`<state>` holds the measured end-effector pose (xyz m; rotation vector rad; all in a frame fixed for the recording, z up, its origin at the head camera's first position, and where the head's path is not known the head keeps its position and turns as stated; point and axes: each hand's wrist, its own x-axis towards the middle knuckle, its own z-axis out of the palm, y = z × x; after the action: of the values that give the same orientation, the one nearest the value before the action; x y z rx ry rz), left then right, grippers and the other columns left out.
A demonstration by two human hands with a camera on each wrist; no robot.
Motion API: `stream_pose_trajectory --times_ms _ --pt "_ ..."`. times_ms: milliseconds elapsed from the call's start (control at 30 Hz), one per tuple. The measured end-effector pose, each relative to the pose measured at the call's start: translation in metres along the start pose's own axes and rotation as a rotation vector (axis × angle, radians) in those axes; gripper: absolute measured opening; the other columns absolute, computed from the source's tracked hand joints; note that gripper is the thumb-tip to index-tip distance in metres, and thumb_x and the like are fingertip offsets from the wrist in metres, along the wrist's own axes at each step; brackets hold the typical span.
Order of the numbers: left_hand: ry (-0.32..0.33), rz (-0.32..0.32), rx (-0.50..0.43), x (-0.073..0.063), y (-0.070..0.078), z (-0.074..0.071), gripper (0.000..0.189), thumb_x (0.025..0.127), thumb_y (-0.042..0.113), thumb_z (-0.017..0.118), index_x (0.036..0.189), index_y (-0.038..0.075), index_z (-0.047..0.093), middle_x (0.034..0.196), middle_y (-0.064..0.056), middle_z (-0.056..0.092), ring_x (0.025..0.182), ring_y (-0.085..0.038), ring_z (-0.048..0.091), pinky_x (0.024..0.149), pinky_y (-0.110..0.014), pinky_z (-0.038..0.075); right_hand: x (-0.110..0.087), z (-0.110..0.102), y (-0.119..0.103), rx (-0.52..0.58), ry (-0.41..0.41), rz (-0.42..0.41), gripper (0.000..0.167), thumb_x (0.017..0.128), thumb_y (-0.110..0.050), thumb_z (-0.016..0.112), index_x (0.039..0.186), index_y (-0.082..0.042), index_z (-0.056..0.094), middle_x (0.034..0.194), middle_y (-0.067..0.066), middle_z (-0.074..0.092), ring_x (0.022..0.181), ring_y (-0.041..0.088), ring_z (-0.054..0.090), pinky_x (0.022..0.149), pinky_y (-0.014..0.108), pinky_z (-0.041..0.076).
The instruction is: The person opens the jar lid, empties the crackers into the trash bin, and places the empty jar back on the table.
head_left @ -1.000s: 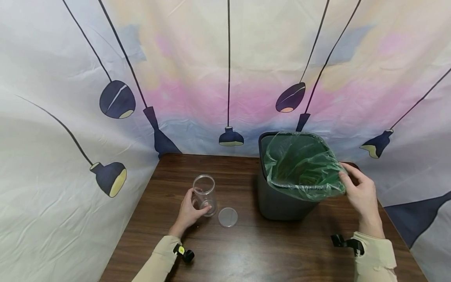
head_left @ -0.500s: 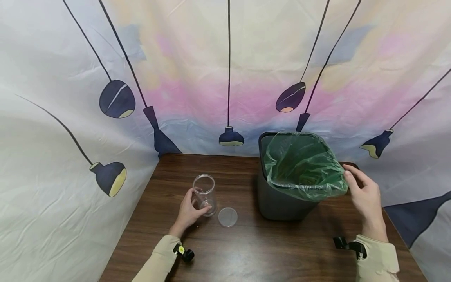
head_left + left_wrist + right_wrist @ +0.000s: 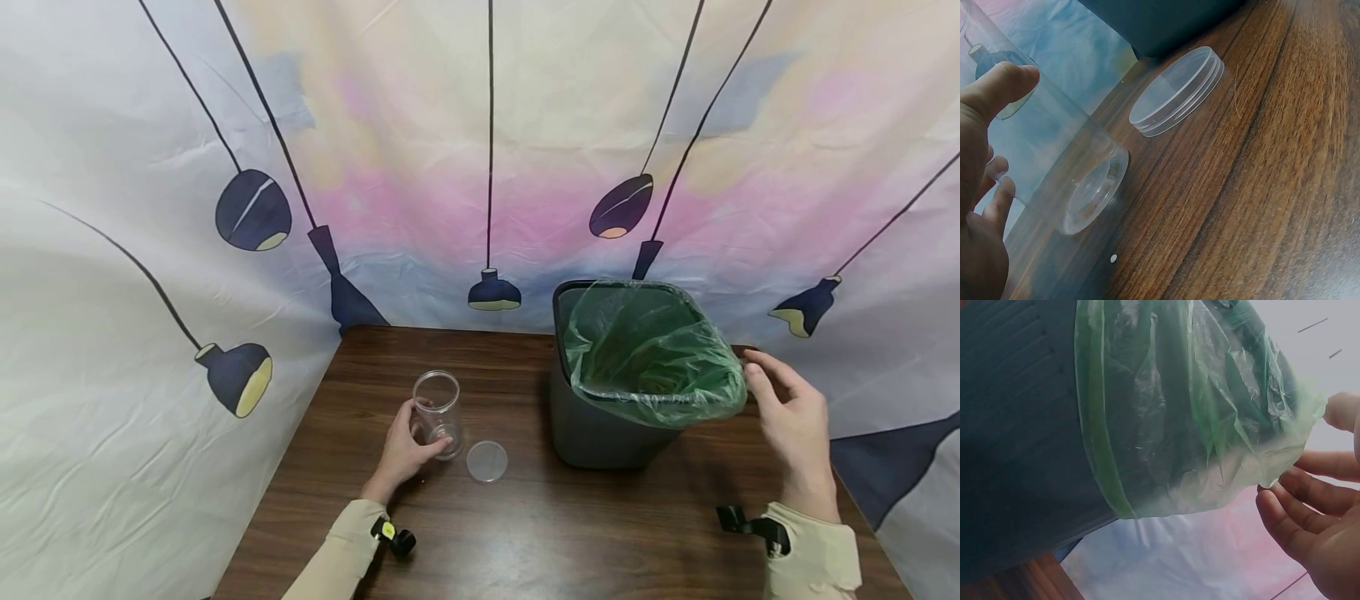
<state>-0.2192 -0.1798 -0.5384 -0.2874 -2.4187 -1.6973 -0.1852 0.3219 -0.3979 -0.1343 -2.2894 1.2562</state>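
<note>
My left hand [image 3: 403, 454] holds a clear plastic jar [image 3: 437, 404] upright on the table, thumb on one side and fingers on the other. The jar has no lid on it and looks empty. Just right of it lies a round clear lid [image 3: 487, 462], seen closer in the left wrist view. At the right, my right hand [image 3: 795, 425] pinches the edge of a green plastic bag [image 3: 675, 392] and draws it outward. That bag lines a dark grey trash bin [image 3: 600, 433] and folds over its front and right rim; the left rim shows bare.
Everything stands on a dark brown wooden table [image 3: 525, 542]. Behind it hangs a cloth backdrop [image 3: 420, 167] printed with lamps. A small white speck [image 3: 1114, 258] lies near the jar's base.
My right hand has shifted right, pulling the bag's edge a little farther out from the bin. The left hand, jar and lid stay put.
</note>
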Motion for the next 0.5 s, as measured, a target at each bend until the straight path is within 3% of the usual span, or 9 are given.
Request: stream_pose_trajectory --times_ms 267,500 --pt "0.013 0.008 -0.028 0.000 -0.002 0.001 0.075 0.069 0.002 0.086 0.128 -0.013 0.043 0.130 -0.034 0.048 0.120 -0.039 0.049 0.105 -0.056 0.040 -0.001 -0.004 -0.006 0.101 0.067 -0.020 0.033 0.098 -0.015 0.058 0.129 -0.004 0.062 0.105 -0.021 0.064 0.088 -0.003 0.063 0.074 0.005 0.047" --pt "0.001 0.010 -0.037 0.001 -0.002 0.001 0.075 0.069 0.000 0.085 0.128 -0.014 0.042 0.131 -0.036 0.047 0.119 -0.035 0.049 0.105 -0.054 0.041 -0.004 -0.003 -0.019 0.133 0.063 -0.076 0.032 0.096 -0.008 0.059 0.127 -0.002 0.063 0.106 -0.018 0.066 0.088 -0.002 0.065 0.075 0.006 0.048"
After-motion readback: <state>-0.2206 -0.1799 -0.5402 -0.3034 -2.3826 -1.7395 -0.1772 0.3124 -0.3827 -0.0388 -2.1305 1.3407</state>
